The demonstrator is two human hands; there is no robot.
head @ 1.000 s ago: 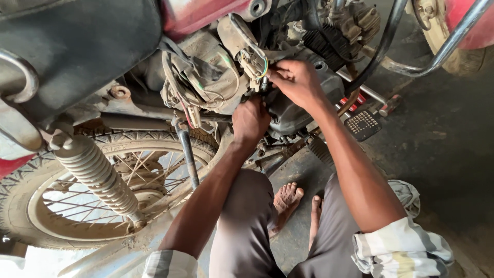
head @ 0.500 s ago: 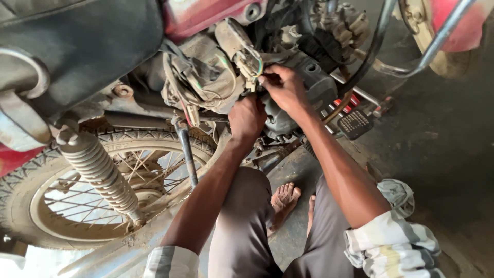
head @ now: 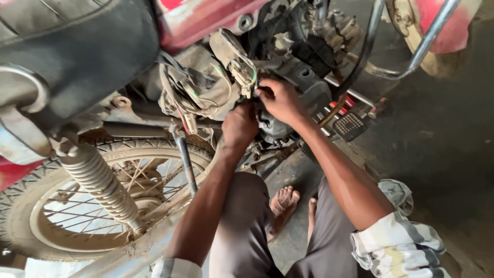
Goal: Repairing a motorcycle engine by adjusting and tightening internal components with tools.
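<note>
Both hands, left (head: 239,125) and right (head: 280,100), stay clenched by the wire bundle (head: 244,72); grip contents hidden.

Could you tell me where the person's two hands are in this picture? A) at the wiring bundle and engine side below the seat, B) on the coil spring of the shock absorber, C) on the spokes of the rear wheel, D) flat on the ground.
A: the left hand and the right hand are both up at the wiring bundle beside the engine, well away from the rear wheel.
</note>
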